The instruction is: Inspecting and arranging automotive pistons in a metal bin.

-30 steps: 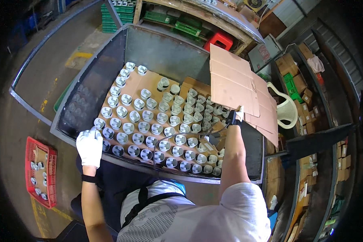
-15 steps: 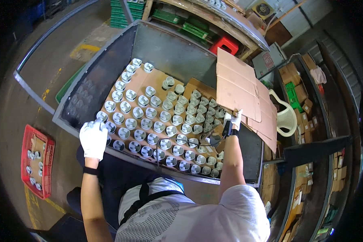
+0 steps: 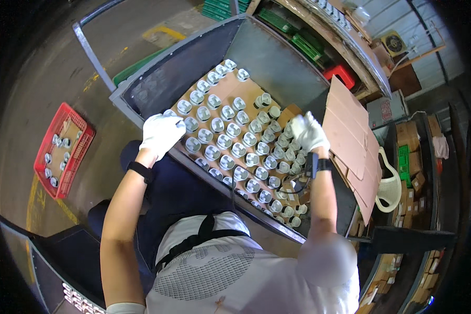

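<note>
Rows of grey metal pistons (image 3: 224, 141) stand on a cardboard sheet (image 3: 230, 87) inside a deep dark metal bin cart (image 3: 157, 83). My left hand (image 3: 161, 137), in a white glove, is above the bin's near-left edge beside the end pistons. Its fingers are curled together, and whatever they may hold is hidden. Over the smaller pistons on the right hovers my gloved right hand (image 3: 310, 132), with its fingers bent in; the palm does not show. A dark device is strapped at that wrist. Leaning sheets of cardboard (image 3: 350, 138) stand just right of it, apart from the hand.
On the floor at left lies a red crate (image 3: 82, 154) with several pistons on cardboard. A white plastic chair (image 3: 390, 188) and shelves with boxes (image 3: 409, 199) stand at right. Behind the bin is a workbench (image 3: 345, 47) with green crates and a red stool beneath.
My right hand has let go of the cardboard and moved left over the pistons. The leaning cardboard sits lower against the bin. The view has turned, shifting the bin rightward.
</note>
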`<state>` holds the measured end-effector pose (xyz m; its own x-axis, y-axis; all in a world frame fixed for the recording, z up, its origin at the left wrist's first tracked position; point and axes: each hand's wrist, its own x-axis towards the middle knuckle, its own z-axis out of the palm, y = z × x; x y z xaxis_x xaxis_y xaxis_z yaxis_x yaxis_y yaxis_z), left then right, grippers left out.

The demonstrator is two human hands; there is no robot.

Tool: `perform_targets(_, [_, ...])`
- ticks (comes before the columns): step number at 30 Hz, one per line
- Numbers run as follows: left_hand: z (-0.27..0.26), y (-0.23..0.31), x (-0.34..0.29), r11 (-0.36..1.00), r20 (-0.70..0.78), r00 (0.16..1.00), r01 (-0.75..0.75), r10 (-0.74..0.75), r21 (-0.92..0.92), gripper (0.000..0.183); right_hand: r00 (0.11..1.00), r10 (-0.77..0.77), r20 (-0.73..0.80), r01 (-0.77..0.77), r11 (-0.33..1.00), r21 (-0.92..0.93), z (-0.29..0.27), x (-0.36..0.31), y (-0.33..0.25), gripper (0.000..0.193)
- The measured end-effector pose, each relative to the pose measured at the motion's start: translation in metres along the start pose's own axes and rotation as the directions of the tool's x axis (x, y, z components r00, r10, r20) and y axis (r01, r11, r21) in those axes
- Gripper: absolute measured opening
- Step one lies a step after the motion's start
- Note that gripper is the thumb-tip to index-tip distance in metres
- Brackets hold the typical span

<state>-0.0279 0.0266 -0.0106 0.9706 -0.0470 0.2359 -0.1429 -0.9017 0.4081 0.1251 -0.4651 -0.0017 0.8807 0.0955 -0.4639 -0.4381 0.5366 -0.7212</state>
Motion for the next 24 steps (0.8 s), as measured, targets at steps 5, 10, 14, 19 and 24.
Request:
perform_targets(5, [-0.023,-0.004,0.007,0.918,0.194,0.976,0.168,-0.103,-0.360,0.031,0.979,-0.121,0.167,0.142,0.982,-0.122,0.097,0.016,-0.052,0.030])
perform_targets(10, [-0.045,-0.044,0.015,0.899,-0.053,0.997,0.029,-0.058,-0.438,0.030,0.973,-0.061,0.223,0.113,0.967,-0.228,0.135,0.048,-0.043,0.038])
perform_targets(14, [-0.080,-0.087,0.034,0.924,-0.193,0.966,0.091,-0.173,-0.372,0.027,0.994,-0.003,0.108,0.039,0.942,-0.333,0.146,0.086,-0.018,0.042])
perform_targets(19, [-0.104,-0.143,0.038,0.883,-0.197,0.962,0.077,-0.188,-0.464,0.030,0.991,-0.108,-0.074,0.056,0.862,-0.505,0.162,0.140,-0.029,0.037])
perform_targets(24, [-0.124,-0.178,0.069,0.627,-0.007,0.936,0.231,-0.353,-0.744,0.027,0.937,-0.105,-0.333,-0.066,0.884,-0.463,0.196,0.178,-0.041,0.026])
